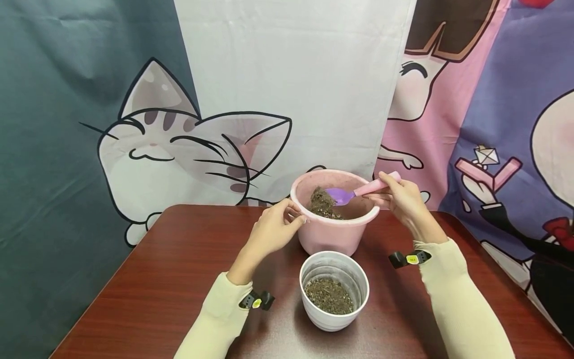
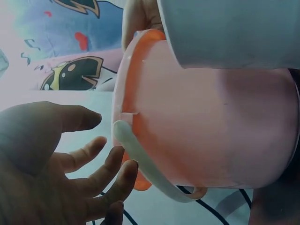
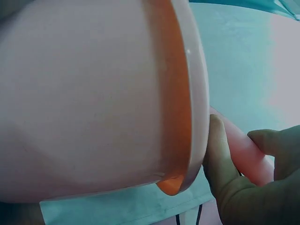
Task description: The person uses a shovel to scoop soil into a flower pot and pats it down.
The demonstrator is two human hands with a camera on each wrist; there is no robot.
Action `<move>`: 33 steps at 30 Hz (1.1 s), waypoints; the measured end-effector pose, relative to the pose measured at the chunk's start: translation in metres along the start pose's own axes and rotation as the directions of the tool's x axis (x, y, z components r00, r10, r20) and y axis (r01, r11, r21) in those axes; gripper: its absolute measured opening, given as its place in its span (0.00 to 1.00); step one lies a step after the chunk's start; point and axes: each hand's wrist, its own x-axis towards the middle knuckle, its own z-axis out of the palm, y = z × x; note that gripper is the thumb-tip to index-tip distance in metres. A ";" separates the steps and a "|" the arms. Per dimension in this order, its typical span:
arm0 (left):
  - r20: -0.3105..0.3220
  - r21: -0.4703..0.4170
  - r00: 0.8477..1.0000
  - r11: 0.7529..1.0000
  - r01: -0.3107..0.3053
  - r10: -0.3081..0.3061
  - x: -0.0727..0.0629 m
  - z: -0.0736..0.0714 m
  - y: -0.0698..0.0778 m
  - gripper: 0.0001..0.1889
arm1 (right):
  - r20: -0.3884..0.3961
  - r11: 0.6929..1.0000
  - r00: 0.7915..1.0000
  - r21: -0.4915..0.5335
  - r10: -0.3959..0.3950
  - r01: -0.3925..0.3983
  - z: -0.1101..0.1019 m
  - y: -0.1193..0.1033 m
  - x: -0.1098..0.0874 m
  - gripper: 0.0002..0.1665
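Pink bucket (image 1: 332, 237) between both hands (image 1: 271, 225), trowel (image 1: 366, 188) — pinched in right hand (image 1: 405, 201)

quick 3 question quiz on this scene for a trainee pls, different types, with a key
1. Which hand holds the scoop?
2. True or false: the white pot stands nearer the person than the pink bucket.
3. Fill in the number: soil shows inside ___ containers.

Key:
1. The right hand.
2. True.
3. Two.
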 end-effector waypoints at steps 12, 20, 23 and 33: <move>0.151 0.055 0.985 0.995 -0.086 0.077 -0.012 -0.019 0.010 0.09 | 0.096 0.981 0.979 0.085 -0.182 0.174 -0.007 -0.002 -0.022 0.27; 0.572 0.175 0.816 0.960 -0.220 0.083 -0.029 -0.034 0.012 0.37 | 0.144 0.978 0.968 0.074 -0.204 0.195 -0.009 -0.007 -0.036 0.28; 0.634 0.137 0.764 0.954 -0.266 0.122 -0.030 -0.033 0.012 0.43 | 0.144 0.983 0.973 0.065 -0.182 0.174 -0.009 -0.008 -0.041 0.28; 0.719 0.137 0.683 0.936 -0.323 0.131 -0.024 -0.017 0.010 0.50 | 0.177 0.995 0.981 0.071 -0.077 0.066 -0.011 -0.010 -0.056 0.24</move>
